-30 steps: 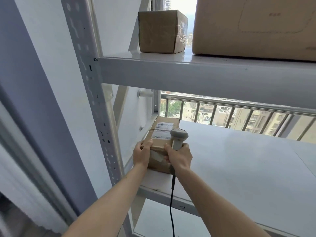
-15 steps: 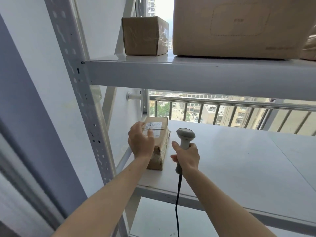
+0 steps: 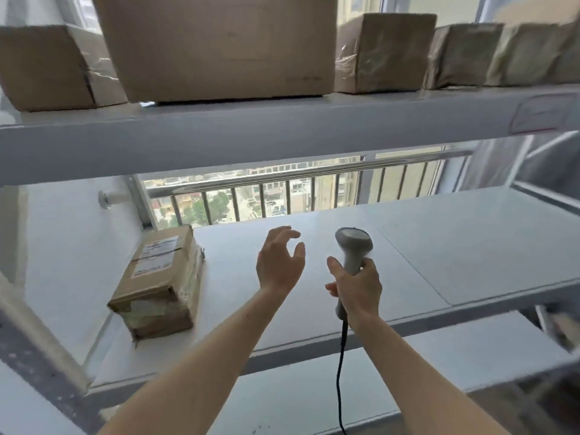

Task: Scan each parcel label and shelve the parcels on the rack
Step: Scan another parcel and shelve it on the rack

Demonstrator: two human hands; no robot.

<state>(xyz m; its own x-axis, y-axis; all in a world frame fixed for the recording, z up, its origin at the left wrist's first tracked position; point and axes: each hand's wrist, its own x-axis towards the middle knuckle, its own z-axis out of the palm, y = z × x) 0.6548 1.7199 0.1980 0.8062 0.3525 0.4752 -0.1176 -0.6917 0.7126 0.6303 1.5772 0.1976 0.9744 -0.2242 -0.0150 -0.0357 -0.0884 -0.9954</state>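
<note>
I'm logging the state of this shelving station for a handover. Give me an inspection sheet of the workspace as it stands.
Surface: white middle shelf, mostly bare; the upper shelf is loaded.
Job's things: labelled parcel lies at the middle shelf's left end, label up; five cardboard boxes, among them a large box, stand on the upper shelf.
Clutter: nothing seen.
Grippers: left hand open, clear of the parcel; right hand grips the scanner.
Cables: black scanner cable hangs down from the handle.
Surroundings: window railing behind the rack, buildings beyond.

parcel [image 3: 160, 277] on shelf [image 3: 439, 246] | left hand [image 3: 279, 262] empty | right hand [image 3: 357, 287] grips scanner [image 3: 353, 246]
</note>
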